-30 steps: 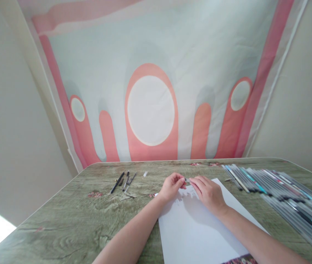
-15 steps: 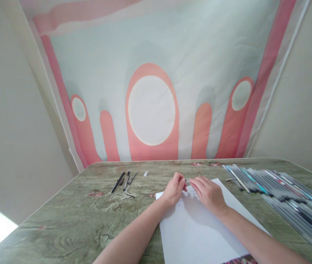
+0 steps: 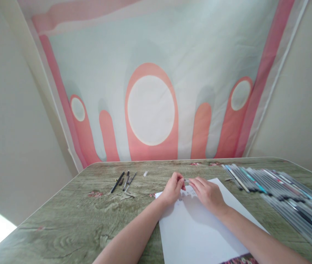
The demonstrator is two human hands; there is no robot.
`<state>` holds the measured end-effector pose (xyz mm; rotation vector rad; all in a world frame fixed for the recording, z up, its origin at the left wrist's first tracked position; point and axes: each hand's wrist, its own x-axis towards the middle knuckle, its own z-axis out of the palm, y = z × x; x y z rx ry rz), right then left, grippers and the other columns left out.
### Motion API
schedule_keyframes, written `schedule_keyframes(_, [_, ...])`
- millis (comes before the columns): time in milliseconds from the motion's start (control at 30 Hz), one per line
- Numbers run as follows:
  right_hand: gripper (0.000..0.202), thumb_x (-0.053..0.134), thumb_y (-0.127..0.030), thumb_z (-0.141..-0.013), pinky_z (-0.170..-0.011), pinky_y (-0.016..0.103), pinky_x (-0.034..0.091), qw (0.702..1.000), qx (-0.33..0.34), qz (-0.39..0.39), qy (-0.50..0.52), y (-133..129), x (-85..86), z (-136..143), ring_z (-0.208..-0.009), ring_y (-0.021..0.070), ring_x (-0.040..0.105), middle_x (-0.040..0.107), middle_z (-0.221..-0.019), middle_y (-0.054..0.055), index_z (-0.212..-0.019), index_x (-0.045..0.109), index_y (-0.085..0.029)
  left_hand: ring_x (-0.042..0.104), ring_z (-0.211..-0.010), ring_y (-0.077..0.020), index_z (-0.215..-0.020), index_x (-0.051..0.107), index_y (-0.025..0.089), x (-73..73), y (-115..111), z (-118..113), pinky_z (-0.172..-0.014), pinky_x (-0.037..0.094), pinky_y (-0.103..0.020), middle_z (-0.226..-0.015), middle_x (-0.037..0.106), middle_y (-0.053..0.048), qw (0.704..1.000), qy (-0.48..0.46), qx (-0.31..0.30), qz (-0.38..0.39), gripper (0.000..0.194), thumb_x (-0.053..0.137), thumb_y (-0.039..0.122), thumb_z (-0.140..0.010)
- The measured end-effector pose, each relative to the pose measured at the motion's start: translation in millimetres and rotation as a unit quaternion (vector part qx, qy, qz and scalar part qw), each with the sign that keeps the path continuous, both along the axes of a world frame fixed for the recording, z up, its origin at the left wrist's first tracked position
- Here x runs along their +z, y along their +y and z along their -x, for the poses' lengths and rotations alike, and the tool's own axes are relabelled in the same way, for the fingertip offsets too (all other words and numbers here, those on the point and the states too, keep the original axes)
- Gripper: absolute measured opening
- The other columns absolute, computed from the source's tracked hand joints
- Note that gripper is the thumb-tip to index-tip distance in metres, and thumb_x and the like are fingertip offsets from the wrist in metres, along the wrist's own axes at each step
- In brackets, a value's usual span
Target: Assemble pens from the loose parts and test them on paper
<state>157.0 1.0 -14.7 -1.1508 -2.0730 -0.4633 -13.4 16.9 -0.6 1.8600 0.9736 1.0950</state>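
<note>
Over the far end of a white sheet of paper [image 3: 199,227], both hands meet at a slim translucent pen [image 3: 186,180]; only a short stretch of it shows between the fingertips. My left hand [image 3: 173,187] is closed on its left end in a pinch. The right end lies in the closed fingers of my right hand [image 3: 207,192], which angles in from the other side. Small dark marks [image 3: 190,192] show on the paper below the hands. Most of the pen is hidden by the fingers.
Several dark pens and pen parts [image 3: 117,182] lie on the wood-patterned table [image 3: 62,220] at the left, near a small clear cap-like piece [image 3: 145,173]. Rows of pens [image 3: 279,185] cover the right side. A pink and grey cloth [image 3: 150,110] hangs behind.
My fingertips have drawn very slightly apart, so a little more of the pen shows between them. The pens and the paper stay in place.
</note>
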Motion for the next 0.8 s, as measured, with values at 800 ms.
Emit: schedule_keyframes(800, [0.018,0.040,-0.025,-0.088,-0.056,0.022,0.033,0.998,-0.026,0.048,-0.028,-0.5,1.5,-1.8,-0.067,0.0121,0.058,0.061,-0.075,0.002,-0.082,0.055,-0.018,0.054,-0.060,-0.0113,-0.081,0.044,0.017,-2.5,2.1,-2.1,-0.062,0.042,-0.025,-0.063,0.057,0.001,0.999,0.033,0.017,0.015,0.017,0.038,0.033,-0.084])
